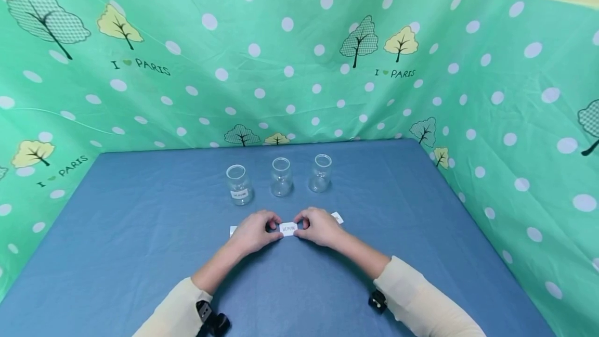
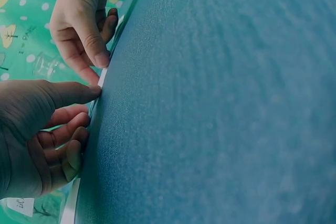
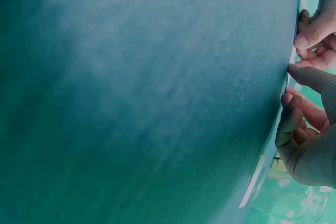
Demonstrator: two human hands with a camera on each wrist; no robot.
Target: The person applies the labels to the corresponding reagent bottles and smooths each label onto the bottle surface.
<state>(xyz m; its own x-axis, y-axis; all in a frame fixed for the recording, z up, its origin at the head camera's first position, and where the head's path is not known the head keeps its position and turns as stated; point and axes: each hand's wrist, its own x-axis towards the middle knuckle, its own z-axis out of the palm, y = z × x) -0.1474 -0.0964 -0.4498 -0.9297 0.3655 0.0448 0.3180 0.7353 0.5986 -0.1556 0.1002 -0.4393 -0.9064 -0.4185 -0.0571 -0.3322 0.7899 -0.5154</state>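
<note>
Between both hands is a small white paper label (image 1: 288, 229) with handwriting facing up, low over the blue cloth. My left hand (image 1: 252, 230) pinches its left edge with thumb and fingers. At the opposite edge, my right hand (image 1: 320, 227) does the same, its fingertips partly covering that end. In the left wrist view, the left thumb (image 2: 79, 93) lies at the label's edge. A second white label (image 1: 232, 230) shows beside the left hand, mostly hidden by it. Another label (image 1: 337, 217) lies just past the right hand, partly covered.
Beyond the hands, three open glass jars stand in a row: the left jar (image 1: 237, 177) bears a written label (image 1: 240, 194), while the middle jar (image 1: 281, 178) and right jar (image 1: 320, 175) are plain. A green patterned curtain (image 1: 299, 87) borders the blue-covered table (image 1: 140, 222).
</note>
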